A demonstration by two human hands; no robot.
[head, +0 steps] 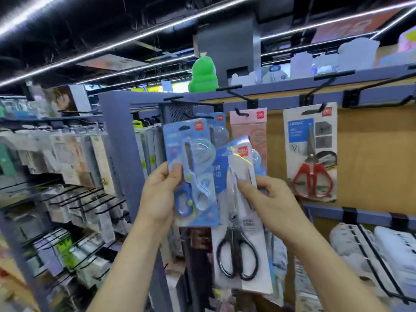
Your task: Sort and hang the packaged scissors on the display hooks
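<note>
My left hand [158, 195] grips a blue pack of blue-handled scissors [191, 174] by its lower left edge, held upright in front of the display. My right hand [267, 199] holds a fanned bundle of packs; the front one is a white pack of black-handled scissors [242, 242]. A blue pack [219, 174] sits behind it. On the wooden back panel hang a pink pack [249, 134] and a white pack of red-handled scissors [311, 154], each on a black hook. Another blue pack [217, 122] hangs behind the held one.
Bare black hooks [238, 93] jut from the purple top rail [281, 86], more at the right [382, 95]. A green toy [202, 75] stands on top. White goods on wire hooks [371, 251] sit lower right. Shelves of packaged stationery [67, 176] fill the left.
</note>
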